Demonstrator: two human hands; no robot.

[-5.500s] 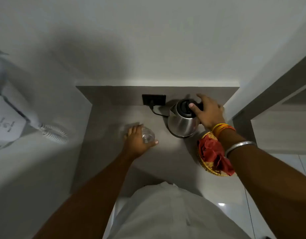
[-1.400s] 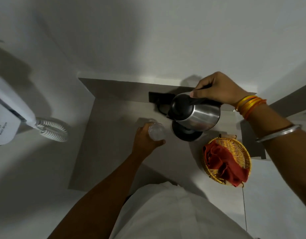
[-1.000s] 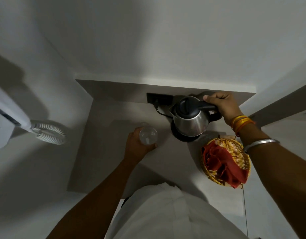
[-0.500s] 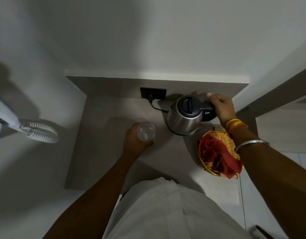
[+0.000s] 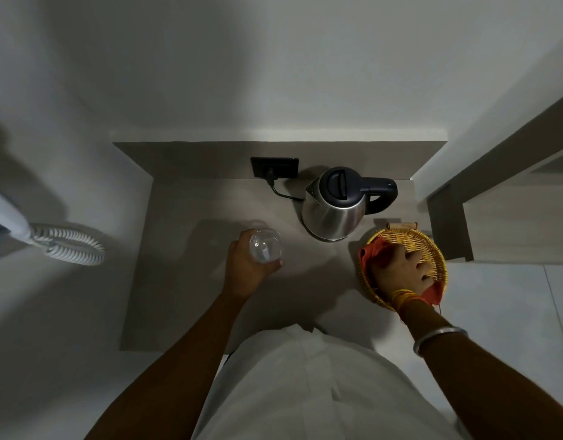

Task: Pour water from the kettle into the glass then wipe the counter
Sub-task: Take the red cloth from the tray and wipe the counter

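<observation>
A steel kettle point(image 5: 335, 208) with a black lid and handle stands upright on its base at the back of the grey counter point(image 5: 185, 281), with no hand on it. A clear glass point(image 5: 266, 246) stands on the counter left of the kettle, and my left hand point(image 5: 247, 269) is wrapped around it. My right hand point(image 5: 400, 271) lies in the yellow wicker basket point(image 5: 432, 249) on top of the red cloth point(image 5: 373, 254), fingers spread over it. Whether the fingers grip the cloth I cannot tell.
A black wall socket point(image 5: 274, 167) with the kettle's cord plugged in sits on the back panel. A wall-mounted hair dryer with a coiled cord point(image 5: 67, 246) hangs at the left. A wooden panel edge point(image 5: 445, 211) borders the counter on the right.
The kettle was tilted over the glass, then set back on its base. My right hand has let go of its handle and moved down into the basket onto the red cloth.
</observation>
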